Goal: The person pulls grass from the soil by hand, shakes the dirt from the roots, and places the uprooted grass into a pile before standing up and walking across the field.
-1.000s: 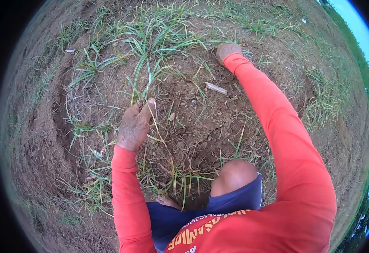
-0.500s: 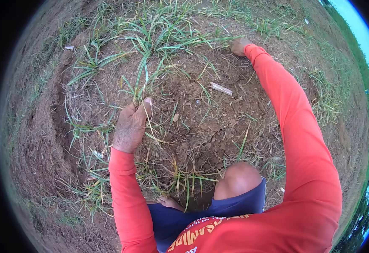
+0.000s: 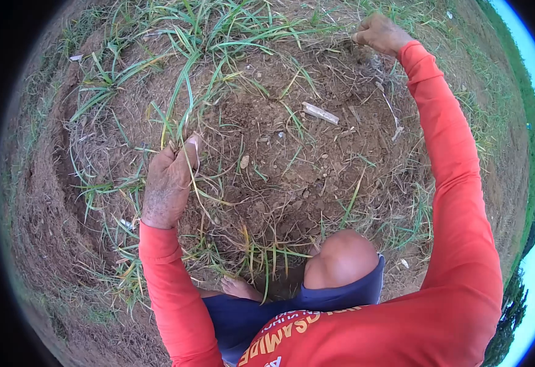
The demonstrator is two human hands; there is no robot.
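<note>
At the left of the head view, my left hand is closed round a few green grass blades, thumb pressed on them, with a dry blade hanging below. My right hand is at the upper right, just above the soil, its fingers curled together; what they hold, if anything, is too small to make out. A large grass clump grows between and above my hands. Dug-up brown soil with loose dry roots lies between them.
A pale stick-like piece lies on the soil near the middle. More grass grows by my bent knee. My bare foot is at the bottom. Another grass tuft stands at the upper left.
My right hand has moved up and to the right, and its fingers now show. My left hand has shifted slightly left, still round the grass blades. The view has shifted a little.
</note>
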